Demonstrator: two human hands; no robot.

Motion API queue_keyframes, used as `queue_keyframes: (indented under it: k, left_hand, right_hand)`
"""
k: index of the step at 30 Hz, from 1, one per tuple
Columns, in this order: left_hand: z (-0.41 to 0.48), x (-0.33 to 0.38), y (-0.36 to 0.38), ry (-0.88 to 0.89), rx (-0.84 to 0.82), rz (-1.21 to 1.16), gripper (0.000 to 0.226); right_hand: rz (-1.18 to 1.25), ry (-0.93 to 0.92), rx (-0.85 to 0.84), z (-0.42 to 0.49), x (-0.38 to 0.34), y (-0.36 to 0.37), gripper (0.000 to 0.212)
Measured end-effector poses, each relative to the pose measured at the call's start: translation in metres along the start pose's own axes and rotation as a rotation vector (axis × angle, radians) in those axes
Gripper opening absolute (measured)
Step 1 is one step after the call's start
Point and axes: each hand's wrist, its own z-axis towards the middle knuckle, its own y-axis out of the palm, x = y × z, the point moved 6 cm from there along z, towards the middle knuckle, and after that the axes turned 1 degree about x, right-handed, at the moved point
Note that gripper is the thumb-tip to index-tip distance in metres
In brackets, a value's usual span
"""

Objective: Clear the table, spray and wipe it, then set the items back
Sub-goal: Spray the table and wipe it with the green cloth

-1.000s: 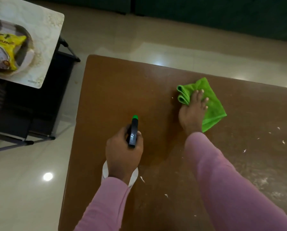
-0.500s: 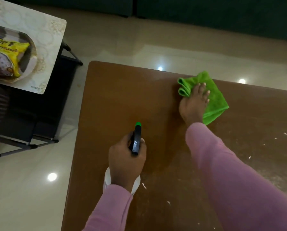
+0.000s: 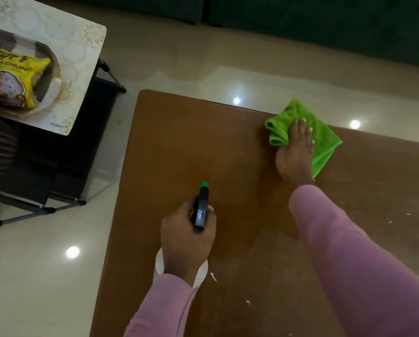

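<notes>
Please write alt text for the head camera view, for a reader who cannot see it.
A person in pink sleeves cleans a brown table: the right hand presses a green cloth near the far edge, the left hand grips a spray bottle. White specks lie on it.

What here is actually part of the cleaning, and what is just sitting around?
Part of the job:
- brown table
- green cloth, pressed flat by the right hand
- spray bottle, gripped by the left hand
- white scraps on the tabletop

Sitting around:
- yellow snack packet on the patterned side table
- black frame beneath it
</notes>
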Motion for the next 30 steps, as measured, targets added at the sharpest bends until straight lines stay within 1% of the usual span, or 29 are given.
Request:
queue_keyframes:
  k: [1, 2, 3, 5, 7, 9, 10, 11, 12, 14, 16, 17, 18, 19, 21, 23, 24, 25, 26, 27, 28, 30]
  left_hand:
    - [0.000, -0.001, 0.001, -0.002, 0.000, 0.001, 0.015]
    - [-0.001, -0.002, 0.002, -0.004, -0.004, 0.001, 0.013]
    - [-0.001, -0.002, 0.003, 0.000, -0.007, 0.002, 0.013]
    - [-0.003, 0.001, 0.003, 0.028, -0.006, 0.015, 0.014]
    - [-0.003, 0.003, 0.002, 0.049, 0.001, 0.007, 0.022]
    - [-0.001, 0.002, -0.001, 0.044, 0.012, 0.002, 0.025]
    - [0.000, 0.000, 0.000, 0.038, 0.010, 0.002, 0.026]
    - [0.001, -0.001, 0.000, 0.029, 0.005, 0.003, 0.027]
    - [0.001, -0.002, 0.001, 0.019, -0.002, -0.002, 0.027]
    - [-0.001, -0.001, 0.001, 0.015, -0.016, -0.012, 0.025]
    - [-0.003, 0.002, 0.002, 0.054, -0.016, 0.010, 0.020]
    - [-0.004, 0.002, 0.002, 0.068, -0.016, 0.014, 0.019]
    - [-0.006, 0.002, 0.002, 0.073, -0.013, 0.011, 0.019]
    - [-0.007, 0.003, 0.001, 0.079, -0.005, 0.005, 0.019]
    - [-0.009, 0.006, -0.003, 0.099, 0.012, 0.008, 0.019]
    - [-0.008, 0.007, -0.006, 0.105, 0.021, 0.008, 0.020]
    - [-0.007, 0.004, -0.007, 0.093, 0.022, 0.004, 0.020]
    - [-0.007, 0.003, -0.007, 0.073, 0.018, -0.001, 0.020]
    - [-0.006, 0.001, -0.006, 0.049, 0.011, -0.006, 0.021]
    - [-0.005, 0.000, -0.006, 0.032, 0.006, -0.008, 0.021]
    - [-0.004, 0.000, -0.005, 0.026, 0.003, -0.007, 0.020]
    - [-0.006, 0.002, -0.005, 0.033, 0.008, 0.005, 0.019]
  right_hand:
    - [0.020, 0.060, 0.003, 0.007, -0.010, 0.002, 0.079]
    - [0.012, 0.067, -0.005, 0.010, -0.026, 0.006, 0.076]
    - [-0.013, 0.012, -0.025, 0.009, -0.046, 0.014, 0.074]
    - [-0.075, -0.237, -0.083, -0.011, -0.086, 0.037, 0.074]
    - [-0.161, -0.500, -0.151, -0.048, -0.102, 0.051, 0.079]
    - [-0.197, -0.700, -0.233, -0.076, -0.081, 0.049, 0.085]
    - [-0.189, -0.740, -0.253, -0.080, -0.060, 0.042, 0.086]
    - [-0.162, -0.710, -0.250, -0.076, -0.035, 0.033, 0.086]
    - [-0.145, -0.621, -0.223, -0.065, -0.010, 0.023, 0.084]
    - [-0.100, -0.385, -0.128, -0.034, 0.028, 0.004, 0.082]
    - [-0.060, -0.185, -0.071, -0.011, 0.031, 0.000, 0.078]
    - [-0.053, -0.133, -0.054, -0.009, 0.021, 0.004, 0.076]
    - [-0.051, -0.137, -0.053, -0.016, 0.008, 0.010, 0.076]
    - [-0.050, -0.204, -0.066, -0.029, -0.007, 0.018, 0.076]
    - [-0.087, -0.440, -0.157, -0.076, -0.024, 0.036, 0.080]
    - [-0.183, -0.655, -0.292, -0.122, -0.013, 0.047, 0.082]
    - [-0.205, -0.735, -0.334, -0.133, 0.002, 0.044, 0.082]
    - [-0.209, -0.771, -0.350, -0.130, 0.020, 0.036, 0.082]
    - [-0.211, -0.756, -0.351, -0.118, 0.039, 0.026, 0.084]
    - [-0.201, -0.696, -0.336, -0.100, 0.054, 0.015, 0.087]
    - [-0.174, -0.609, -0.311, -0.078, 0.062, 0.004, 0.086]
    - [-0.100, -0.394, -0.234, -0.043, 0.064, -0.006, 0.075]
